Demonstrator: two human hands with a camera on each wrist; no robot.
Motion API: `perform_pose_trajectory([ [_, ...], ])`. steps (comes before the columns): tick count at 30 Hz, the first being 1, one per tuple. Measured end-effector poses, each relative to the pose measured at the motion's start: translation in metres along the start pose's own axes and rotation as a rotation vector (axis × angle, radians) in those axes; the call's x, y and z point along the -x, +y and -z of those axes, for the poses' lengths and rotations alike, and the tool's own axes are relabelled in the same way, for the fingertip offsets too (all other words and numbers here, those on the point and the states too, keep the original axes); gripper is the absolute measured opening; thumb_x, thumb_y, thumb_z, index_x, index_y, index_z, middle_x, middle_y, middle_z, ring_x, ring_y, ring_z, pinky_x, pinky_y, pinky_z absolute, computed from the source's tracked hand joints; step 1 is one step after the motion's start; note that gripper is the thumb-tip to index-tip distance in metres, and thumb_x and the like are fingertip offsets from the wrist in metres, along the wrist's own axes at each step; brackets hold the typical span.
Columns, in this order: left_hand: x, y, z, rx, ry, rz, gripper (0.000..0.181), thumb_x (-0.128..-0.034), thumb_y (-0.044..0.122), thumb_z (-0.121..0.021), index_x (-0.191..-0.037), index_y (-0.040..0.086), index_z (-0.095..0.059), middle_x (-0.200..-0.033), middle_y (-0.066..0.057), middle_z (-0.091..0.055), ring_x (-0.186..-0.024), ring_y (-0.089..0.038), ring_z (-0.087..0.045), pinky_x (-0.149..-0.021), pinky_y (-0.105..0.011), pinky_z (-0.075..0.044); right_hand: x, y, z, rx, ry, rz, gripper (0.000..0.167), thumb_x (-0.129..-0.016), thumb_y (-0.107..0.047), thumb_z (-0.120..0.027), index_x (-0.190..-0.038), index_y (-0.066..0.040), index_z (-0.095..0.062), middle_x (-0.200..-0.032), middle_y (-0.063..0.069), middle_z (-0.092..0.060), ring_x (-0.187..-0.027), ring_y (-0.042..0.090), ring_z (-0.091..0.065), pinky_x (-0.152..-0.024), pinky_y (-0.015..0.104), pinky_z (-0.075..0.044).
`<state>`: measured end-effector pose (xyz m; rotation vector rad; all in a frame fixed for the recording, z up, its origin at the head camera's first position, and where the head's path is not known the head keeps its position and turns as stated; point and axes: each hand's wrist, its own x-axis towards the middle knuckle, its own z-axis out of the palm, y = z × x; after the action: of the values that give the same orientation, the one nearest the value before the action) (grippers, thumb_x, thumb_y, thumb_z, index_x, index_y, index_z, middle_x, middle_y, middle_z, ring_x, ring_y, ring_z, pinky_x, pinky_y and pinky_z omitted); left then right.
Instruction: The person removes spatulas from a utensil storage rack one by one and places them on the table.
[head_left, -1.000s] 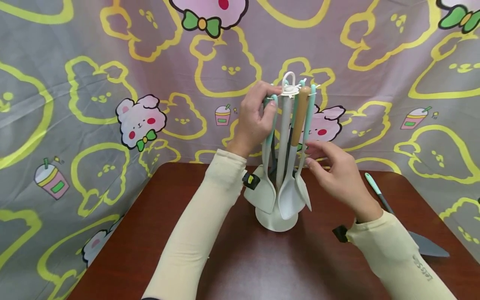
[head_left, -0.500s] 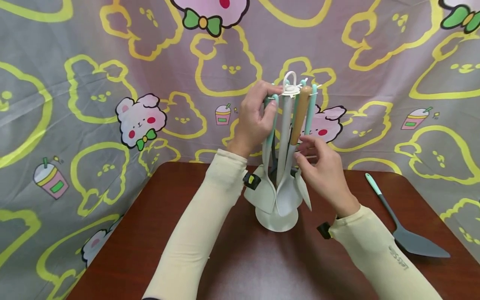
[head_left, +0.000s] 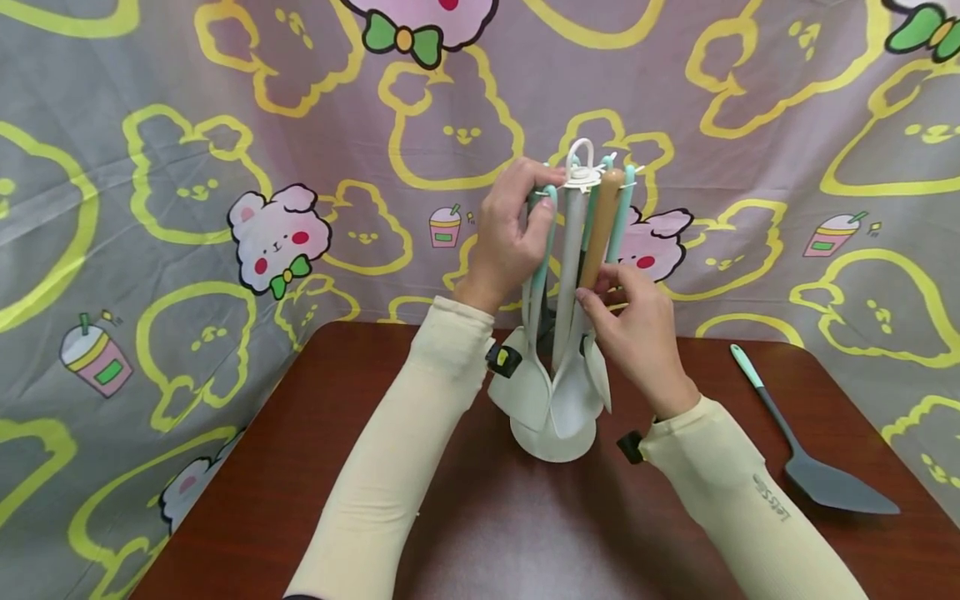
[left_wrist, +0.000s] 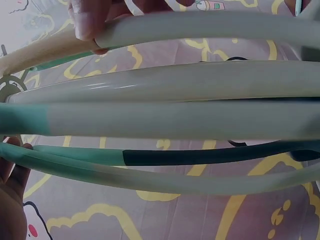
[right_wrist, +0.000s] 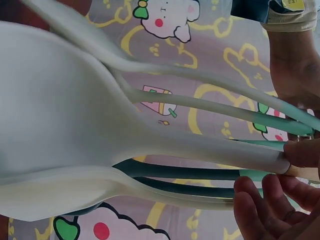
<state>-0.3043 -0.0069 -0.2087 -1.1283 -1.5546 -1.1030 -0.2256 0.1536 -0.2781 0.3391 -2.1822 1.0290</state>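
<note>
A white utensil rack stands upright on the table, hung with several utensils with turquoise ends. My left hand grips the rack near its top disc, its thumb against a turquoise handle. With thumb and fingers my right hand pinches a white spoon where its wooden handle begins. The spoon hangs at the front of the rack, its handle end up by the disc. In the right wrist view the thumb and fingertips of my right hand close around that joint. A white turner hangs to the left of it.
To the right on the brown table lies a grey turner with a mint-coloured handle end. Behind the table hangs a patterned cloth. Other utensils crowd close around the rack's pole.
My right hand has moved left and slightly up, from beside the right-hand utensils to the wooden-handled spoon, and pinches it now. The spoon's head has shifted slightly left. My left hand stays put.
</note>
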Motion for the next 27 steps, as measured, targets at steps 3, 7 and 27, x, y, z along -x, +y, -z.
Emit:
perform_pose_trajectory([
  [3,0.0,0.0,0.0,0.003,0.005,-0.003,0.026,-0.0892,0.007,-0.045,-0.102,-0.003,-0.065,-0.101,-0.017,-0.067,-0.108,-0.026,-0.064,-0.097,-0.024,-0.046,0.0,0.001,0.0,-0.011,-0.01,0.003,0.023,-0.089,-0.012,-0.071,-0.108,0.002,-0.065,-0.093,0.016,-0.065,-0.083,0.034,-0.073,-0.074,0.048,-0.06],
  [7,0.0,0.0,0.0,0.004,0.014,-0.012,0.026,-0.0882,0.006,-0.045,-0.101,-0.004,-0.065,-0.101,-0.018,-0.067,-0.107,-0.027,-0.064,-0.095,-0.025,-0.047,0.002,0.001,0.0,-0.016,-0.032,-0.001,0.023,-0.092,-0.013,-0.068,-0.11,0.001,-0.063,-0.094,0.016,-0.069,-0.083,0.031,-0.073,-0.074,0.041,-0.06],
  [27,0.0,0.001,0.0,0.005,-0.004,0.009,0.027,-0.0869,0.005,-0.045,-0.103,-0.005,-0.064,-0.103,-0.019,-0.066,-0.108,-0.027,-0.064,-0.096,-0.025,-0.047,0.011,0.008,0.009,-0.046,-0.08,0.059,0.018,-0.097,-0.017,-0.062,-0.106,-0.002,-0.068,-0.086,0.011,-0.074,-0.067,0.016,-0.065,-0.066,0.007,-0.048],
])
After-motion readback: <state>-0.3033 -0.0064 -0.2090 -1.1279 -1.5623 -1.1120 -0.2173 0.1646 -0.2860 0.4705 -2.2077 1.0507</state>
